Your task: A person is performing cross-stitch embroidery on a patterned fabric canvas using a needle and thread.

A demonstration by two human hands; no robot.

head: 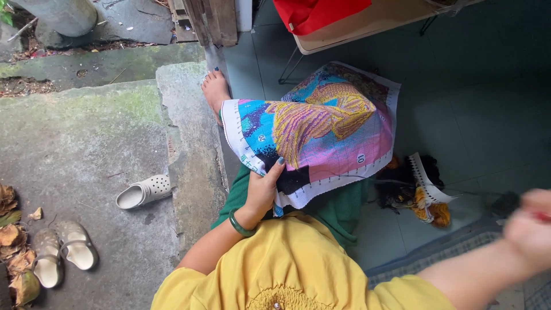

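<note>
I see the left hand (263,192) closed on the near edge of the canvas (315,129), thumb on top, a green bangle (240,224) at the wrist. The canvas, stitched in pink, yellow and blue, lies draped over the lap, above the green trousers (338,206). The right hand (529,227) is raised at the right, blurred; fingers seem pinched together, but I cannot tell on what. Threads (416,192) lie on the floor (482,115) beside the canvas. Sandals (143,192) sit well off left.
</note>
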